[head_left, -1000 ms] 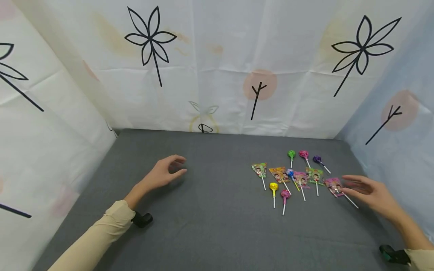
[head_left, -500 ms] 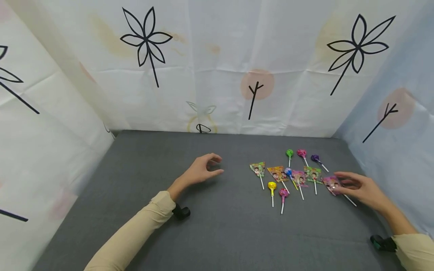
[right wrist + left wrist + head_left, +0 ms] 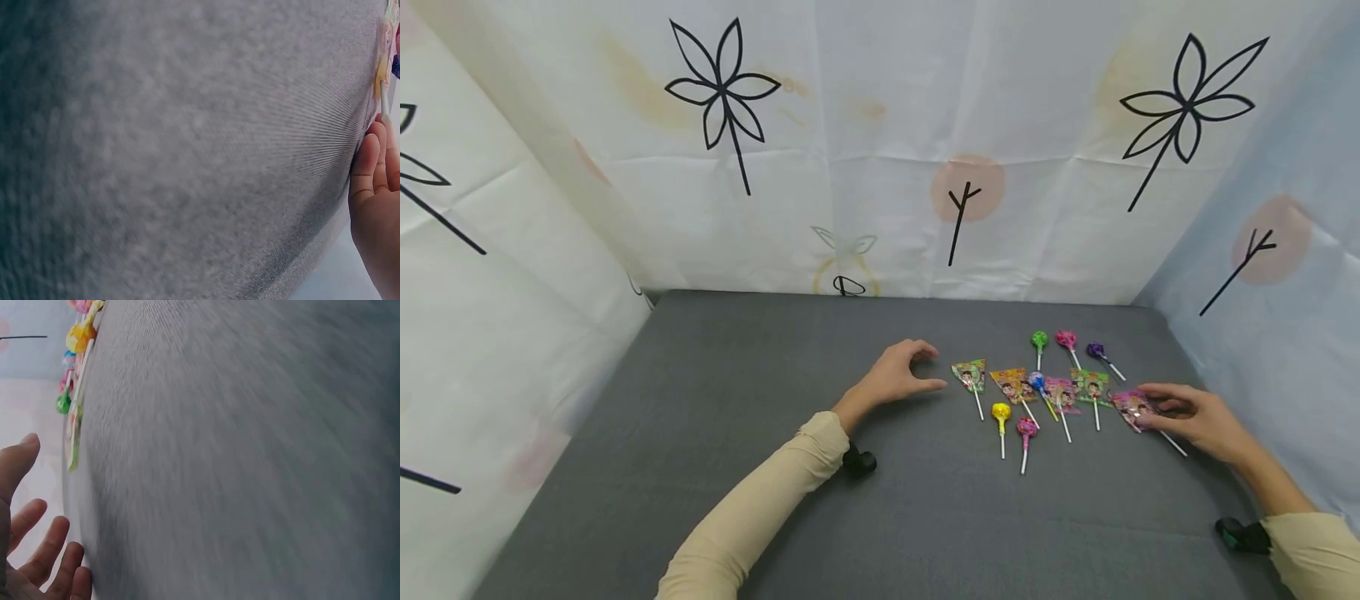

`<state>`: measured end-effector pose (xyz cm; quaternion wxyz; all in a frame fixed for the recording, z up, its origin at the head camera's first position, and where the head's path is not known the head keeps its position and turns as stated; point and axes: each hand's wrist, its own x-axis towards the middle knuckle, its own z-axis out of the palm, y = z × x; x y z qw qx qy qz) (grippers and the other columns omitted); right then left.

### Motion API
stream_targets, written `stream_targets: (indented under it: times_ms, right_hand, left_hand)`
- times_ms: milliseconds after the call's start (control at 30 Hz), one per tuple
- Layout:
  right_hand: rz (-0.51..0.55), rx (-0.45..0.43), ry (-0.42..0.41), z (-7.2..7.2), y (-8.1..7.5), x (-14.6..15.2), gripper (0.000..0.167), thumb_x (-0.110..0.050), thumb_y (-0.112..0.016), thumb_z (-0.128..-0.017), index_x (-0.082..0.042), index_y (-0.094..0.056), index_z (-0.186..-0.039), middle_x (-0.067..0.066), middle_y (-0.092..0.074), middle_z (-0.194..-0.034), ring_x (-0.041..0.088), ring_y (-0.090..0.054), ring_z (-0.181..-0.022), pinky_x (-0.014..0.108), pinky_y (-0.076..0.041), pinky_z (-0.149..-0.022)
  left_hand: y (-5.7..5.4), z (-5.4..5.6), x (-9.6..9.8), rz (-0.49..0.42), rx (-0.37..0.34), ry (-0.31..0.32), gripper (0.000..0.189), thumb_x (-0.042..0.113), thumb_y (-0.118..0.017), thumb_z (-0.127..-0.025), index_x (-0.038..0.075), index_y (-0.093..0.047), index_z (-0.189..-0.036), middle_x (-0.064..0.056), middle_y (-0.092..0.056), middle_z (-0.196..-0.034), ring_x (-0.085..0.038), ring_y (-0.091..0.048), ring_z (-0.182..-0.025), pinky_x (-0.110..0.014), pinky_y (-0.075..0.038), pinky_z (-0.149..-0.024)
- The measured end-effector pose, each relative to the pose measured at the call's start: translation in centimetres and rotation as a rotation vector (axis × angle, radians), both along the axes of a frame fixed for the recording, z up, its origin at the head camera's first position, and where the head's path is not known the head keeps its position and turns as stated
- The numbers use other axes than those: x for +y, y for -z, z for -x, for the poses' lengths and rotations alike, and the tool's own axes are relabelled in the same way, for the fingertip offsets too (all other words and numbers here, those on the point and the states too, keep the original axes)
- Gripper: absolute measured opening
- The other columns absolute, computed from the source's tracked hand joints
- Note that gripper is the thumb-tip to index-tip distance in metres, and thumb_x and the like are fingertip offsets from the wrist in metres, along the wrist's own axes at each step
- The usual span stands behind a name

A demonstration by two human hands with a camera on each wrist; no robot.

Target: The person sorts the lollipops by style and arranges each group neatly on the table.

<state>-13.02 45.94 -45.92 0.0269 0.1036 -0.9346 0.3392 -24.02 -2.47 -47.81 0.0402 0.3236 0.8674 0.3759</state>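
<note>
My left hand [image 3: 895,375] is just left of a green flat-wrapped lollipop [image 3: 970,377], with a gap between them. Its thumb and fingers are spread apart, holding nothing, as the left wrist view also shows. At the row's right end, my right hand [image 3: 1206,423] lies against a pink flat-wrapped lollipop [image 3: 1131,408], its fingers loosely bent at the wrapper's edge. Between the hands lie an orange-wrapped lollipop [image 3: 1013,385], another pink one [image 3: 1062,393], another green one [image 3: 1090,385] and a round blue lollipop [image 3: 1037,381].
Behind the row are round lollipops in green [image 3: 1039,339], pink [image 3: 1065,338] and purple [image 3: 1096,350]. In front lie a yellow lollipop [image 3: 1001,412] and a magenta one [image 3: 1027,427]. The grey table [image 3: 925,517] meets a patterned cloth wall [image 3: 880,167] at the back and sides.
My left hand has moved right across the table, close to the green-wrapped lollipop. My right hand has shifted slightly in toward the pink wrapper. The lollipops look unmoved.
</note>
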Motion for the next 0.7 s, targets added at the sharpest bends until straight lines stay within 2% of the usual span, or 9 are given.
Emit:
stream_targets:
  times_ms: [233, 500, 700]
  right_hand:
    - [-0.012, 0.006, -0.012, 0.2, 0.1, -0.3, 0.042, -0.006, -0.082, -0.086, 0.003, -0.067, -0.125, 0.017, -0.064, -0.117, 0.0, -0.06, -0.09, 0.014, -0.044, -0.07]
    - [-0.015, 0.03, -0.047, 0.2, 0.0, -0.5, 0.037, -0.004, -0.082, -0.086, -0.001, -0.072, -0.122, 0.011, -0.064, -0.116, -0.001, -0.057, -0.094, 0.015, -0.045, -0.073]
    - [-0.048, 0.016, -0.023, 0.1, 0.0, -0.6, 0.036, -0.007, -0.083, -0.086, -0.001, -0.072, -0.121, 0.016, -0.062, -0.115, 0.0, -0.056, -0.092, 0.018, -0.045, -0.07]
  left_hand:
    - [0.1, 0.3, 2.8, 0.046, 0.011, -0.015, 0.052, 0.034, -0.084, -0.086, 0.01, -0.067, -0.129, -0.006, -0.065, -0.12, -0.021, -0.058, -0.108, -0.035, -0.045, -0.093]
    - [0.4, 0.8, 4.9, 0.094, 0.057, -0.028, 0.054, 0.041, -0.085, -0.084, 0.014, -0.069, -0.129, -0.001, -0.066, -0.116, -0.017, -0.058, -0.106, -0.03, -0.045, -0.091]
    - [0.4, 0.7, 5.7, 0.134, 0.083, -0.038, 0.048, 0.041, -0.084, -0.085, 0.017, -0.073, -0.124, 0.002, -0.067, -0.113, -0.014, -0.058, -0.102, -0.029, -0.045, -0.088]
